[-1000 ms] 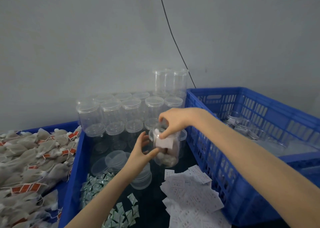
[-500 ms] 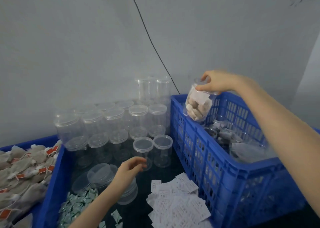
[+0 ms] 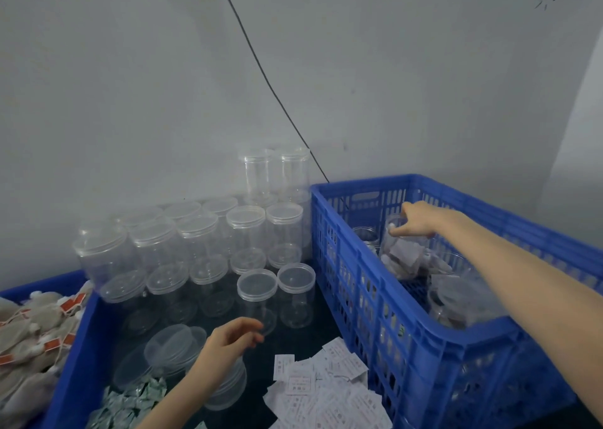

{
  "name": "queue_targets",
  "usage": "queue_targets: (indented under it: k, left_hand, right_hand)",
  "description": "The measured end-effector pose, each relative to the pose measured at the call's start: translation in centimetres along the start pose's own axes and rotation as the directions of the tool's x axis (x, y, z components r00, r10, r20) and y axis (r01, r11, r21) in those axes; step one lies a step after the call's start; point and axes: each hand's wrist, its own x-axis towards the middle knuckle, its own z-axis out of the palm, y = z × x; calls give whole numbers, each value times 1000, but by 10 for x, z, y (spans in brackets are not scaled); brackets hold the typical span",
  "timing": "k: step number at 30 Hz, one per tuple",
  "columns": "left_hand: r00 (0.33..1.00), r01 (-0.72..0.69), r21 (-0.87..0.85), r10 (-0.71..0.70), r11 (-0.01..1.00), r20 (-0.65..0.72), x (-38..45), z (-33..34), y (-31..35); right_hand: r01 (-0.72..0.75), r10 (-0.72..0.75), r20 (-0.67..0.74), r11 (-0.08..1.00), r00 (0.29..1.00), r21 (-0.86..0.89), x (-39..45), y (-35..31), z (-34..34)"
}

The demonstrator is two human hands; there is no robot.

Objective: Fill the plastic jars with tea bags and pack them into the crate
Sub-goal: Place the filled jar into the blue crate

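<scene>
Right hand (image 3: pixel 416 221) is gripping the filled jar (image 3: pixel 403 252) by its top, lowering it into the crate (image 3: pixel 404 340) near the far-left corner, while left hand (image 3: pixel 230 340) is hovering loosely curled, empty, so next probably grabbing another empty jar (image 3: pixel 257 298).

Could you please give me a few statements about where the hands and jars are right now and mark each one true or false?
1. The right hand holds a filled jar by its top inside the blue crate. True.
2. The left hand grips a lid. False: it hovers, holding nothing.
3. Empty jars stand left of the crate. True.
4. The paper slips lie inside the crate. False: they lie outside, beside it.
</scene>
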Motion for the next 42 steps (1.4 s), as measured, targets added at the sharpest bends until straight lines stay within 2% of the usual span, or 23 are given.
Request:
queue_targets:
  k: [6,11,22,28,35,42]
  left_hand:
    - [1000,19,13,-19,1000,2,1,-2,-4]
    - [1000,26,23,-27,999,10,2,-5,-6]
    - [999,23,16,-24,1000,48,4,-4,-13]
    - [998,40,41,-42,998,54,3,-1,-17]
    - [999,-20,22,20,1000,31,13,4,14]
    - [994,-109,0,109,994,2,32,9,60]
  right_hand:
    - [-41,41,-12,999,999,24,7,9,2]
    - [-71,70,-16,996,997,-48,8,9,2]
    - [21,-7,183,997,983,-71,-2,6,-13]
    - [79,-64,129,990,990,-113,-3,0,-11]
    - [92,-74,141,988,987,-125,-7,-3,-11]
    - [106,-63,268,983,961,-148,-7,-10,1]
